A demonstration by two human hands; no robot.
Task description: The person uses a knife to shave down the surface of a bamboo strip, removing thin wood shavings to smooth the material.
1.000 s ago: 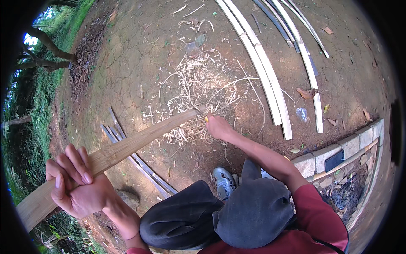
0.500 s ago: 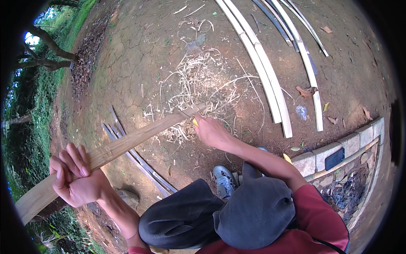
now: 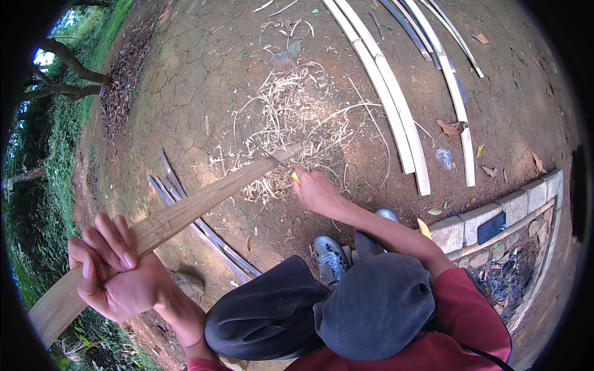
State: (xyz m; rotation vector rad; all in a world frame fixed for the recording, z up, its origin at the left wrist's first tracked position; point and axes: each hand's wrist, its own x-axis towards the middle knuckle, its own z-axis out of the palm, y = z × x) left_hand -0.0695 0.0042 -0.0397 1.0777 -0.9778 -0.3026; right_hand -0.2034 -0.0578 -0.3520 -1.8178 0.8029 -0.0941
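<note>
- The pile of pale shavings (image 3: 288,102) lies on the bare ground in front of the person.
- A long, flat wooden strip (image 3: 185,213) slants from well left of the pile, on the person's side, up to a far end that overlaps the pile's near part in view; its height above the ground cannot be told.
- The left hand (image 3: 120,272), well left of the pile and nearer the person, holds the strip with its fingers curled over the edge.
- The right hand (image 3: 318,191), just on the near side of the pile, has its fingers closed around a yellow handle (image 3: 296,178).
- From that handle a thin, dark blade (image 3: 272,156) lies across the strip near its far end, over the pile's near part.
- Left of the pile and nearer the person, several narrow dark strips (image 3: 168,191) lie on the ground, partly under the held one in view.
- Right of the pile lie long pale strips (image 3: 396,111).
</note>
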